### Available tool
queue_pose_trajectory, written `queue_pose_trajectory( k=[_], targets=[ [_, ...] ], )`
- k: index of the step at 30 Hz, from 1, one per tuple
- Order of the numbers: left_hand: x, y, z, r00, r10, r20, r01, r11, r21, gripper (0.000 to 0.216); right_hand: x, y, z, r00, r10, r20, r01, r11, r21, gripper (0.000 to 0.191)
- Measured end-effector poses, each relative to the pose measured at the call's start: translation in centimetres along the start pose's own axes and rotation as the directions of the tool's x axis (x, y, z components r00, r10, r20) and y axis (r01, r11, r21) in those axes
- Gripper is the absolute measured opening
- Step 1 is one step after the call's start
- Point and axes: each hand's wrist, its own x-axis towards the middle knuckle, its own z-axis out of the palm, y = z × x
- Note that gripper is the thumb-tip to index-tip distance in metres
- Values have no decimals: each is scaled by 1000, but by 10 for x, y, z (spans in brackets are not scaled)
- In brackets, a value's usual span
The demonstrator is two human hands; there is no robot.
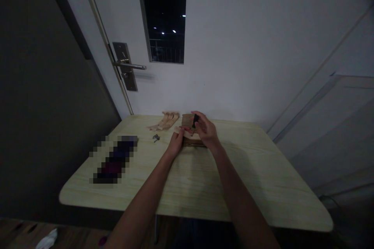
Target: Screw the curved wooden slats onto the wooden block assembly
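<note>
My left hand (176, 142) grips the near end of a pale wooden strip (184, 132) that lies across a darker wooden block (191, 140) on the table (189, 179). My right hand (205, 129) is closed around a small black tool (195, 120), held upright with its tip down on the strip. Both hands meet over the block at the far middle of the table.
Several curved pale wooden pieces (165, 121) lie left of the block. A few small dark metal parts (156, 137) sit near them. A pixelated dark object (115, 159) lies at the table's left. A door with a lever handle (130, 65) stands behind.
</note>
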Motion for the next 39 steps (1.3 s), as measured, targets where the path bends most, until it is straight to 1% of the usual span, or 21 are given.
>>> queue_pose_trajectory(
  k=[3, 7, 10, 16, 18, 22, 25, 31, 33, 35, 39],
  targets=[
    [0, 0, 0, 1000, 5, -12, -5, 1000, 17, 43, 1, 3, 0, 1000, -4, 14, 4, 1000, 15, 41],
    [-1, 4, -1, 999, 36, 25, -36, 999, 8, 44, 2, 6, 3, 998, -38, -41, 34, 995, -93, 38],
    [-2, 6, -2, 1000, 22, 13, -22, 1000, 17, 45, 3, 6, 3, 997, -52, -59, 45, 991, -125, 36],
    [-2, 4, -2, 1000, -1, 8, 1, 1000, 27, 44, 1, 0, 0, 999, -50, -9, 48, 988, -150, 46],
    [-2, 4, -2, 1000, -2, 6, 2, 1000, 26, 43, 0, -1, 0, 998, -55, 5, 55, 986, -159, 46],
    [-2, 3, -1, 1000, 4, 1, -5, 1000, 23, 42, -1, 0, 2, 999, -50, -7, 48, 981, -186, 45],
    [-1, 1, -1, 1000, 9, 4, -9, 1000, 14, 42, -1, 2, 5, 999, -31, -32, 25, 987, -160, 43],
    [-1, -1, -1, 1000, 20, 19, -21, 1000, 9, 41, 1, 9, 8, 996, 41, -80, -44, 999, -30, 42],
    [-1, -1, -1, 1000, 17, 21, -18, 1000, 10, 40, 1, 10, 8, 992, 56, -113, -61, 998, -35, 41],
    [-1, 0, 0, 1000, 16, 15, -16, 1000, 11, 39, 1, 9, 8, 991, 48, -122, -55, 997, -56, 40],
    [-1, 0, 0, 999, 37, 14, -37, 999, 29, 40, 0, 5, 6, 998, -9, -68, 1, 993, -115, 42]
  ],
)
